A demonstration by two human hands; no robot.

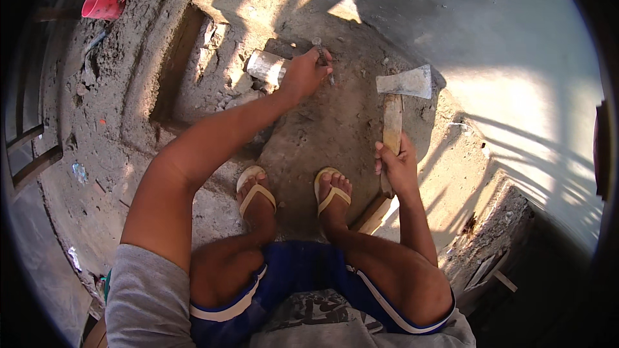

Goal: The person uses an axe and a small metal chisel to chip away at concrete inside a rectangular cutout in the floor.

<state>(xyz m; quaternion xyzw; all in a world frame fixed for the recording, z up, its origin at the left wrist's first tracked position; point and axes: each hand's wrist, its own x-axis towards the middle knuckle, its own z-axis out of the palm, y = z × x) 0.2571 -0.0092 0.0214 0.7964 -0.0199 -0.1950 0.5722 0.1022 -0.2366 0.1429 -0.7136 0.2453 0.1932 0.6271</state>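
My left hand [306,74] is closed round a short, slim metal rod [318,42], like a chisel, held over the rough, dusty concrete between my feet and the recessed hollow. Just left of it a white, dirt-streaked cylinder [262,66], perhaps pipe, lies on its side, partly behind my hand. My right hand [396,161] grips the pale wooden handle of a hatchet-like tool [403,80], whose broad grey metal head is raised at the upper end, to the right of my left hand.
A pink mug [100,4] sits at upper left. A square-edged recess [177,58] holds rubble. Dark railings [32,154] stand at far left. Smooth grey floor [522,71] spans the right, beside a broken edge and a dark lower area with wood scraps [503,280].
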